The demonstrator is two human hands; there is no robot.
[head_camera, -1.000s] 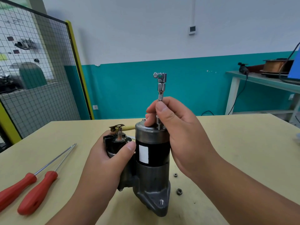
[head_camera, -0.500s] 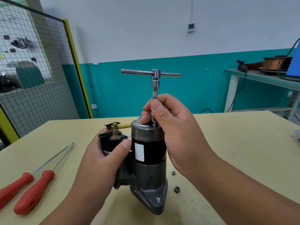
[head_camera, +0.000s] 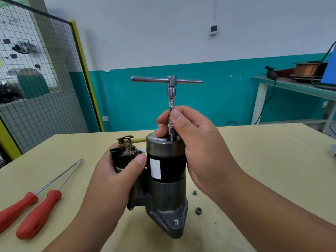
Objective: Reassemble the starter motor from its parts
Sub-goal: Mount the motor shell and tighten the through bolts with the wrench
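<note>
The starter motor (head_camera: 166,180) stands upright on the table, black body with a white label, grey nose housing at the bottom. My left hand (head_camera: 116,177) grips the black solenoid (head_camera: 123,157) on its left side. A chrome T-handle wrench (head_camera: 171,91) stands vertically on the motor's top end cap. My right hand (head_camera: 192,139) pinches its knurled shaft between thumb and fingers just above the cap. The wrench tip is partly hidden by my fingers.
Two red-handled screwdrivers (head_camera: 39,213) lie at the table's left. Two small nuts (head_camera: 198,210) sit on the table just right of the motor base. A wire cage panel stands at the left, and a bench (head_camera: 291,88) with a wire spool at the far right.
The T-handle's crossbar has turned from end-on to sideways while my right hand stayed on the shaft. My left hand keeps its grip on the solenoid.
</note>
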